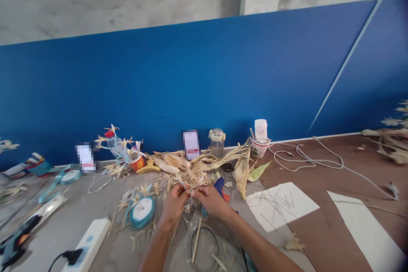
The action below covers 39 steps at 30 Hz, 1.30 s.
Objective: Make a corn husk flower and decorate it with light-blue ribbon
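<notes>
My left hand and my right hand meet above the table, thumbs and fingers pinched close together. A small pale piece with a light blue bit shows at the left fingertips; I cannot tell exactly what it is. What the right fingers grip is hidden. Just behind the hands lie dried corn husks. Left of my left hand sits a spool of blue ribbon among small husk petals. A blue glue gun is partly hidden behind my right hand. Below the hands rests a coil of wire.
A white power strip with a black plug lies at front left. Thin wire pieces are scattered on white paper at right. A clear jar, a red-white cup and a white cable sit along the blue partition.
</notes>
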Tool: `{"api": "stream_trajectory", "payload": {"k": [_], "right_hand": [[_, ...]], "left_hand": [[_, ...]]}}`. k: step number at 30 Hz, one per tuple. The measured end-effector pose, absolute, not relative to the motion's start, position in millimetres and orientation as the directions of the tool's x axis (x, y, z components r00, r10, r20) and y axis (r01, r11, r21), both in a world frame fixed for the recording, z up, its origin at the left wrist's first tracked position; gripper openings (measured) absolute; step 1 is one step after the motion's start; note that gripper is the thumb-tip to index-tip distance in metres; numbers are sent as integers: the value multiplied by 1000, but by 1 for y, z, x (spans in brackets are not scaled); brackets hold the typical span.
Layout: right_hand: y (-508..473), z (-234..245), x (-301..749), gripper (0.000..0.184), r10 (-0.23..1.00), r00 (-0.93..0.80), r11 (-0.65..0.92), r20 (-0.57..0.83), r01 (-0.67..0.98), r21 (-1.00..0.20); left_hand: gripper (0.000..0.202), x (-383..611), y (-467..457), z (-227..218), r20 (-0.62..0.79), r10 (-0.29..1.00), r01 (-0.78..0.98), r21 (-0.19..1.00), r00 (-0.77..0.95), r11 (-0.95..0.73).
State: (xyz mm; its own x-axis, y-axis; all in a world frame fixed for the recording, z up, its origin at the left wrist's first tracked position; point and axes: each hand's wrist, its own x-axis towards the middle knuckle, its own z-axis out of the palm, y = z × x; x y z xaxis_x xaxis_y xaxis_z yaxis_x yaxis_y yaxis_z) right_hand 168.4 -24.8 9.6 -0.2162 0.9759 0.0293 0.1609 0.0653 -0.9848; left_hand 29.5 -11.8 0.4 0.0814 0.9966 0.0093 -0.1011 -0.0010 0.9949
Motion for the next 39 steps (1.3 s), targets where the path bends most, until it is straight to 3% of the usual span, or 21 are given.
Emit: {"api": "stream_trajectory", "payload": {"k": [4, 9, 11, 15, 18, 20, 22, 24, 27, 28, 30, 32, 35, 39], "right_hand": [[-25, 13, 176, 18, 940, -339, 41, -40, 228, -973], [-32, 37, 197, 16, 917, -394, 202, 62, 327, -923], [-36, 50, 208, 17, 849, -528, 138, -36, 287, -948], [-42, 70, 226, 26, 838, -543, -60, -57, 12, -998], [-43, 81, 236, 27, 896, -443, -173, -24, -298, -939], [-41, 87, 240, 22, 943, -333, -162, 0, -460, -873], [-35, 87, 245, 20, 977, -212, -98, 17, -521, -848], [-28, 82, 251, 28, 994, -101, -20, 29, -449, -894], [-14, 68, 264, 37, 999, 53, 12, 12, 0, -1000], [-10, 63, 270, 38, 996, 85, -36, -16, 241, -970], [-4, 56, 284, 33, 987, 158, -105, -41, 417, -903], [-3, 56, 294, 29, 954, 301, -187, 16, 632, -752], [-8, 60, 290, 22, 952, 254, -57, 172, 697, -715], [-17, 60, 248, 26, 978, -67, 208, 199, 437, -875]], "left_hand": [[18, 29, -12, 5, 48, 998, -12, 999, -52, -48], [13, 28, -12, 5, 109, 989, 53, 993, -102, -104], [13, 28, -11, 5, 112, 989, 64, 992, -101, -106], [12, 28, -12, 6, 119, 989, 96, 989, -84, -111], [10, 28, -15, 7, 131, 991, 143, 982, -16, -128], [9, 27, -17, 9, 124, 991, 169, 977, 56, -132], [9, 27, -20, 12, 97, 985, 179, 976, 143, -122], [12, 27, -22, 16, 55, 976, 168, 981, 209, -91], [16, 25, -23, 20, 27, 975, 105, 993, 219, -51], [18, 24, -23, 20, 27, 977, 74, 996, 211, -43], [19, 22, -22, 19, 20, 982, 13, 1000, 187, -23], [18, 21, -20, 18, 2, 987, -36, 999, 158, 4], [18, 21, -19, 16, -32, 989, -57, 998, 142, 41], [17, 21, -18, 13, -39, 987, -67, 997, 154, 50]]}}
